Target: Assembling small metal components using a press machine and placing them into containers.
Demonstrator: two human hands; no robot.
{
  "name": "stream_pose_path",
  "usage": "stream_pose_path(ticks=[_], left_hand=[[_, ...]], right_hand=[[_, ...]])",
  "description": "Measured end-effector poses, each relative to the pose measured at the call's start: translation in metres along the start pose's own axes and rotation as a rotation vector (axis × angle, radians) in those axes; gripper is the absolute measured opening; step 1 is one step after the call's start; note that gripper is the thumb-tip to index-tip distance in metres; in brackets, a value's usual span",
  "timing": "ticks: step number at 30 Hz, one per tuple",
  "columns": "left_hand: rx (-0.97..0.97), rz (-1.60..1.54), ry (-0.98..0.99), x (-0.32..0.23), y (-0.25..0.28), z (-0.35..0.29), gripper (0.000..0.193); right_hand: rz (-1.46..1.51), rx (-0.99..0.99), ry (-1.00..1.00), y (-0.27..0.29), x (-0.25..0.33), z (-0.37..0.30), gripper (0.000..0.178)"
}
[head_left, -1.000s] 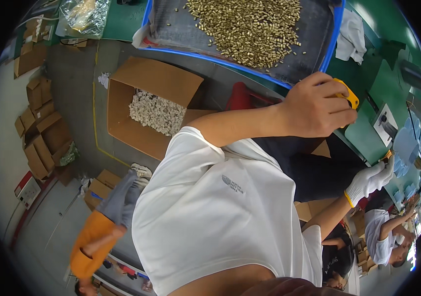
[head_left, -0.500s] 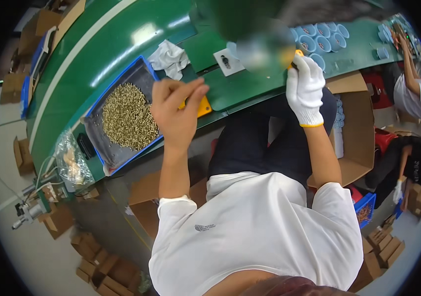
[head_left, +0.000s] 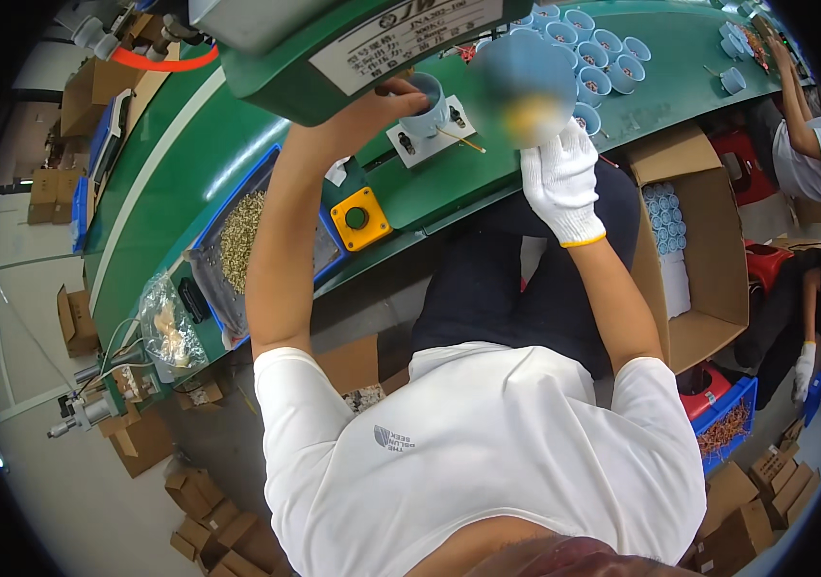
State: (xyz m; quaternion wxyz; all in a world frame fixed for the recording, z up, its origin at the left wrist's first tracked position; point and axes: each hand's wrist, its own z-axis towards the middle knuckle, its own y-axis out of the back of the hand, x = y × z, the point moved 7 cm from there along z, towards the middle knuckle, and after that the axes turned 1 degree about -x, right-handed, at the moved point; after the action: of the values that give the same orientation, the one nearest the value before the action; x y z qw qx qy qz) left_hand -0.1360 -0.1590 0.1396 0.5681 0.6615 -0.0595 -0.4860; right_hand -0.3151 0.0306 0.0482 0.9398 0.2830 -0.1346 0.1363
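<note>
Left hand (head_left: 380, 111), bare: fingers bent over the rim of a light blue cup (head_left: 424, 124), tips dipping into its mouth. Can't tell whether they pinch anything inside; the machine hides part of the hand. Cup sits on a white plate (head_left: 419, 150) with black fixings at its two ends, set in from the front edge of the green worktop (head_left: 487, 173). Thin yellow stick (head_left: 461, 140) pokes out from the cup's base toward the front edge.

Right hand (head_left: 562, 178), white glove with yellow cuff: raised near the front edge, right of the plate, fingers together and pointing away from the body. Fingertips run into a blurred blue and yellow patch, so can't tell if they grip or press anything.

Green machine (head_left: 353, 58) looms over the left wrist. Yellow button box (head_left: 360, 219) with green button is at the front edge, below the plate. Left of that, also along the front edge: blue-rimmed tray (head_left: 322, 248) with small brass pieces (head_left: 239, 240), partly behind the left forearm. Group of light blue cups (head_left: 591, 56) stands toward the worktop's back edge, right of the machine. Open cardboard box (head_left: 713, 288) with more blue cups sits below the front edge, right of the legs.
</note>
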Motion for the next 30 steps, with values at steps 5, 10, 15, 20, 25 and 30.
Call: stream_pose_path(ticks=[5,10,15,20,25,30], left_hand=[[0.089,0.084,0.044,-0.003,-0.002,0.007,0.039],[-0.069,-0.13,0.02,0.012,0.014,-0.017,0.036],[-0.48,0.114,0.031,0.062,-0.035,-0.14,0.026],[-0.716,0.199,-0.076,0.07,-0.054,-0.197,0.019],[-0.625,0.375,-0.201,0.053,-0.047,-0.18,0.019],[-0.659,0.148,-0.074,0.093,-0.016,-0.218,0.022]], right_hand=[[0.002,0.003,0.011,-0.002,-0.001,-0.001,0.033],[0.008,0.008,-0.007,-0.002,-0.001,0.0,0.032],[-0.011,0.007,0.016,0.009,-0.003,0.004,0.027],[0.017,0.124,0.032,-0.001,0.015,0.036,0.015],[-0.1,0.169,0.085,-0.008,0.009,0.028,0.006],[0.062,0.132,0.172,-0.012,0.006,0.001,0.026]])
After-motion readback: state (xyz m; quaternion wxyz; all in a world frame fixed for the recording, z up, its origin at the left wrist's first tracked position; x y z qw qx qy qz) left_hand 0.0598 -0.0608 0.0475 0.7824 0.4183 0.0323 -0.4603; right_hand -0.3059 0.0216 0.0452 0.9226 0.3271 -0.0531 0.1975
